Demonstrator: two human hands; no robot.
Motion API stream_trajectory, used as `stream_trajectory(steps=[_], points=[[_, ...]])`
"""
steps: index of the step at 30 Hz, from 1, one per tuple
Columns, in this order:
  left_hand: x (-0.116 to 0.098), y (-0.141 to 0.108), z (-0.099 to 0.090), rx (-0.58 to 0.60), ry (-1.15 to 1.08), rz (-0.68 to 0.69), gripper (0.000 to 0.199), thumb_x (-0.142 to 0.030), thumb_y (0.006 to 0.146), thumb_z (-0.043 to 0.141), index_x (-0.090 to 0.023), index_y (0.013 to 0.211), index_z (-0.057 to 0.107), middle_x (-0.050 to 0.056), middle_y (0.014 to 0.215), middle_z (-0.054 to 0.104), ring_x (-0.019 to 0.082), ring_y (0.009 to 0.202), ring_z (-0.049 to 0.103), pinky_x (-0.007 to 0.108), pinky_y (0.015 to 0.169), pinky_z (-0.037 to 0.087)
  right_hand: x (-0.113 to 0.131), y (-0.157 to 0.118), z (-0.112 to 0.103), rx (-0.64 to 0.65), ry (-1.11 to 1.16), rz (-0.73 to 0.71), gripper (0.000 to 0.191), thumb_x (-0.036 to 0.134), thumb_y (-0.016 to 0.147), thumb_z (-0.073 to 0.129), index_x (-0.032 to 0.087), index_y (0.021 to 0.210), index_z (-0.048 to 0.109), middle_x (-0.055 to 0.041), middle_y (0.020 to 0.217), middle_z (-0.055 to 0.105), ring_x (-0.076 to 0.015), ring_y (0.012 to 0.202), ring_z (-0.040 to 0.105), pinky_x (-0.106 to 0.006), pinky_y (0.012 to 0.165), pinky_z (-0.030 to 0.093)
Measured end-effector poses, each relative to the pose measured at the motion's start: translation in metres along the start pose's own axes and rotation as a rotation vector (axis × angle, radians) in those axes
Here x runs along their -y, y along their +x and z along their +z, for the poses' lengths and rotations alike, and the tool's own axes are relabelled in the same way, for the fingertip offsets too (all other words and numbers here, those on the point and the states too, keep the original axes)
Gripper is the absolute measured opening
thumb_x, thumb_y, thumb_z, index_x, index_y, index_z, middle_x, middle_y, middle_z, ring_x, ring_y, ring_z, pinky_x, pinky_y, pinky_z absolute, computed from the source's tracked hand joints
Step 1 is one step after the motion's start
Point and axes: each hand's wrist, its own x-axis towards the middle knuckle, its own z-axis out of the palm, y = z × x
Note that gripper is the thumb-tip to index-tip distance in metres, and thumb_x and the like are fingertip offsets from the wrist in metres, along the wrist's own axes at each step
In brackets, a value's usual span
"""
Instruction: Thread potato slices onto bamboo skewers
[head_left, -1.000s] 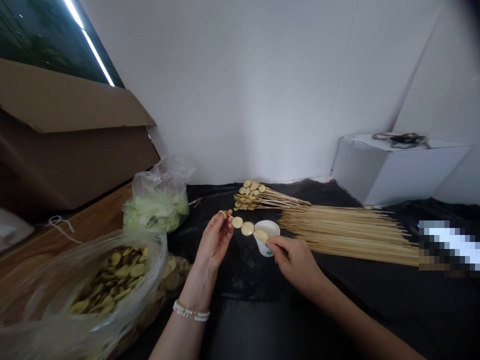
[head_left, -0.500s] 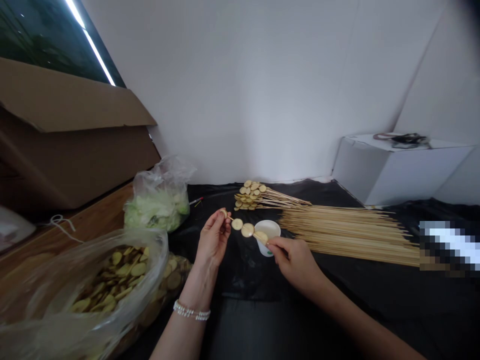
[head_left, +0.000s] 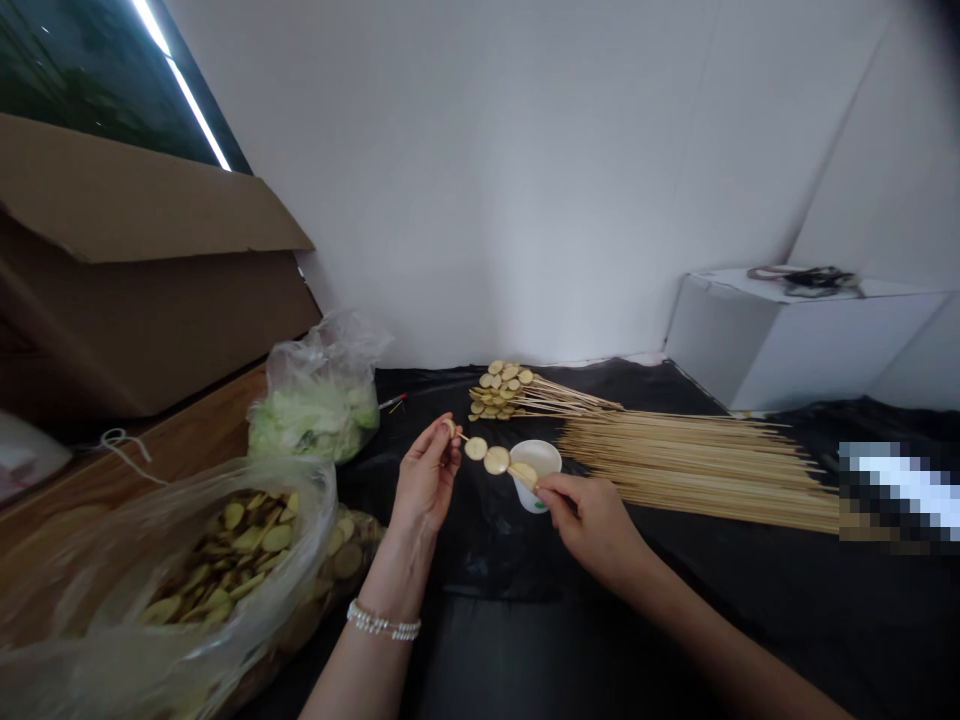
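Note:
Between my hands runs a thin skewer with round potato slices (head_left: 496,460) threaded along it. My left hand (head_left: 429,470) pinches one pale slice (head_left: 451,428) at the skewer's left end. My right hand (head_left: 592,525) is closed at the other end, by the rightmost slice, with the stick's far part hidden in the fingers. A white paper cup (head_left: 540,490) stands just behind that slice. Past the cup lies a pile of finished potato skewers (head_left: 501,388), their slices to the left. A wide spread of bare bamboo skewers (head_left: 697,462) lies to the right.
At the left, an open plastic bag (head_left: 322,530) holds many potato slices. Behind it sits a bag of pale green vegetable pieces (head_left: 319,415). A pen (head_left: 392,401) lies on the black sheet (head_left: 495,570). A cardboard box (head_left: 150,310) and a white box (head_left: 780,340) flank the wall.
Almost nothing differs. The slices between my hands have shifted very slightly to the right, and both hands keep their grip.

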Motion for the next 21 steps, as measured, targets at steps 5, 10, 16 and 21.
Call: stream_trajectory(steps=[5,10,16,21], points=[[-0.001,-0.0014,0.0003,-0.009,0.12,0.097,0.028,-0.018,0.062,0.078,-0.012,0.089,0.073,0.006,0.076,0.071,0.006,0.062,0.06,0.014,0.06,0.048,-0.0018,0.0004,-0.0029,0.019,-0.052,-0.021,0.026,0.021,0.087,0.044,0.019,0.073,0.066,-0.0018,0.068,0.065,-0.014,0.063,0.057,-0.023,0.061,0.035],[-0.0003,-0.0003,-0.0015,0.009,0.208,0.153,0.033,-0.022,0.058,0.081,-0.012,0.088,0.074,0.006,0.077,0.071,0.008,0.066,0.062,0.018,0.065,0.047,-0.0036,0.0011,-0.0052,0.043,-0.087,-0.028,0.027,0.021,0.087,0.043,0.019,0.072,0.065,-0.0019,0.069,0.066,-0.0143,0.064,0.058,-0.024,0.062,0.035],[0.0056,0.0007,-0.0039,0.028,0.303,0.214,0.034,-0.024,0.062,0.079,-0.011,0.093,0.072,0.008,0.079,0.072,0.009,0.067,0.062,0.019,0.066,0.047,-0.0042,0.002,-0.0048,0.055,-0.073,-0.022,0.028,0.02,0.087,0.043,0.019,0.068,0.064,-0.0003,0.063,0.063,-0.0128,0.058,0.055,-0.024,0.058,0.032],[0.0056,-0.0011,-0.0001,-0.015,0.124,0.065,0.03,-0.018,0.062,0.079,-0.013,0.09,0.071,0.006,0.077,0.071,0.006,0.061,0.061,0.015,0.057,0.046,-0.0038,0.0025,-0.0054,0.039,-0.053,-0.02,0.027,0.021,0.087,0.044,0.018,0.07,0.065,-0.0002,0.063,0.064,-0.0126,0.058,0.054,-0.024,0.058,0.032]])
